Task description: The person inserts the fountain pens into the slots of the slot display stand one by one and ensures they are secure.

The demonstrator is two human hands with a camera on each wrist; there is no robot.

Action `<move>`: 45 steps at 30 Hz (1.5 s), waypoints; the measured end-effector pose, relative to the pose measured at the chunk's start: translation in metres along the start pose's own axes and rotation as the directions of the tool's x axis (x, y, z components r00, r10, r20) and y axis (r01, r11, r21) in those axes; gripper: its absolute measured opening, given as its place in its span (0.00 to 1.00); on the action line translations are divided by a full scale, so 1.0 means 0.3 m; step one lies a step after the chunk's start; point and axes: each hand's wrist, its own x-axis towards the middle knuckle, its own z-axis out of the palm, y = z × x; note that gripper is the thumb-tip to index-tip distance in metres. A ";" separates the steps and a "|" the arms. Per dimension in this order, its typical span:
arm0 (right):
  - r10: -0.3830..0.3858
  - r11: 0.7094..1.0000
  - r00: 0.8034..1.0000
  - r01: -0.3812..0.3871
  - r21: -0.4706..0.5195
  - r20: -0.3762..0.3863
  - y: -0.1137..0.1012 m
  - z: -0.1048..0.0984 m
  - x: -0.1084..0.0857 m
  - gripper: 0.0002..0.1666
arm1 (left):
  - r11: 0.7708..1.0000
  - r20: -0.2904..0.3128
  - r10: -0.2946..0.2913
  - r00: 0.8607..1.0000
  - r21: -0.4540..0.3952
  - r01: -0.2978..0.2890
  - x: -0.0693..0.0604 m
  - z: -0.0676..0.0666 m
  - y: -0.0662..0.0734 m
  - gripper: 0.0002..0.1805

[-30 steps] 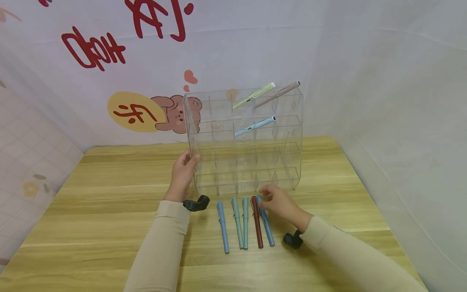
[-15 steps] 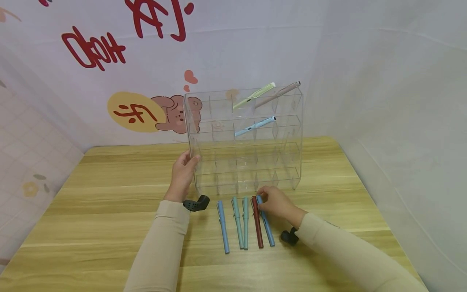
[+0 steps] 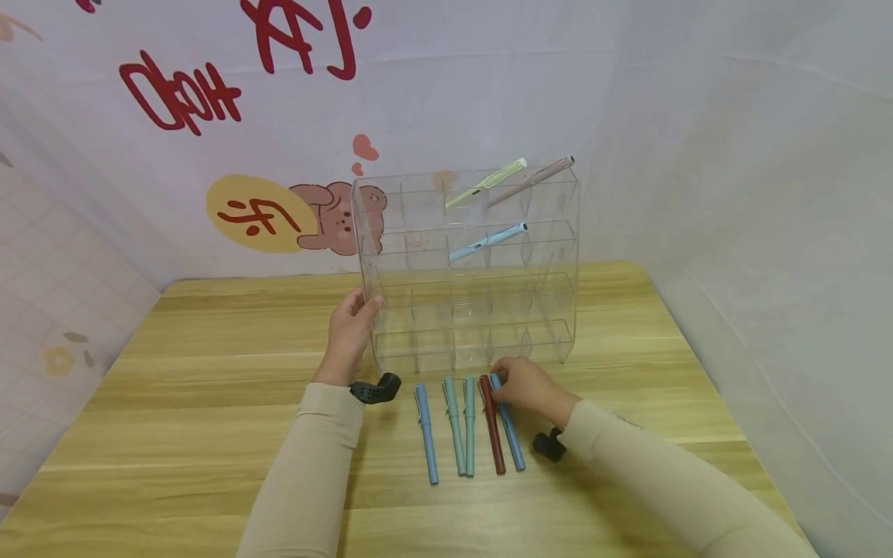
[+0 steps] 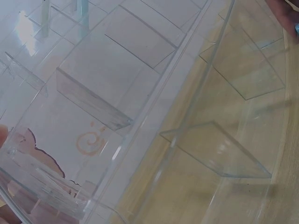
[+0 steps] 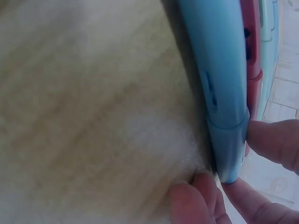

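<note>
head: left hand (image 3: 349, 329) grips clear rack (image 3: 469, 306) at its left side; right hand (image 3: 532, 387) pinches rightmost blue pen (image 3: 512, 438), on table (image 3: 593, 511) near side of rack | left wrist: rack panels fill most of it | right wrist: hold only at pen's far end — could slip or swing on lifting; red pen (image 5: 252, 60) close beside — a sideways nudge could roll it

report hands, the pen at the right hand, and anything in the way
Left hand grips clear rack at its side. Right hand pinches blue pen at its far end. Red pen close alongside, possibly crowding.
</note>
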 end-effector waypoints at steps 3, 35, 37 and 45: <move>0.009 1.000 1.000 -0.008 -0.024 0.010 -0.007 -0.004 0.001 0.22 | 1.000 0.001 0.004 1.000 0.003 -0.004 0.000 0.000 -0.002 0.28; 0.027 0.949 0.999 -0.014 0.316 -0.037 0.016 -0.094 -0.052 0.16 | 1.000 0.010 -0.016 1.000 0.000 0.016 0.003 -0.001 -0.006 0.28; 0.020 0.943 0.999 -0.002 0.333 -0.051 0.016 -0.107 -0.057 0.17 | 1.000 0.012 -0.012 1.000 0.001 0.012 0.003 -0.001 -0.006 0.28; 0.038 0.921 0.990 0.018 0.389 -0.137 -0.001 -0.177 -0.081 0.17 | 1.000 0.008 0.000 1.000 0.003 0.000 -0.005 0.002 0.000 0.28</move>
